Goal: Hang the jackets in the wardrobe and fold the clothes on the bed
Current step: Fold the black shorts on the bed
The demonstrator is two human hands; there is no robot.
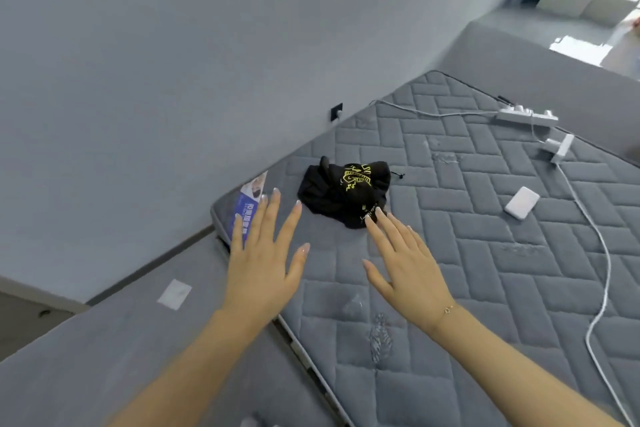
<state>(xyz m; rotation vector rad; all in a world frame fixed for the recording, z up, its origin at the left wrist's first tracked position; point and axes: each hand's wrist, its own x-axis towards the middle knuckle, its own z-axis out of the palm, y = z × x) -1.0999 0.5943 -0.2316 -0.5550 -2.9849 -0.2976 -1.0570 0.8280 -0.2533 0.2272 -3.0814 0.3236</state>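
Note:
A crumpled black garment (341, 196) with a yellow print lies on the grey quilted mattress (467, 253), near its far left corner. My left hand (265, 260) is stretched out flat with fingers spread, just left of the garment and apart from it. My right hand (403, 260) is also flat and spread. Its fingertips overlap the garment's near edge in the view, and I cannot tell whether they touch it. Neither hand holds anything.
A white power strip (526, 116) with its cable (595, 246), a white adapter (559, 147) and a small white box (522, 207) lie on the mattress's right side. A grey padded bed frame (121, 350) borders the mattress at the left. A grey wall (173, 62) stands behind.

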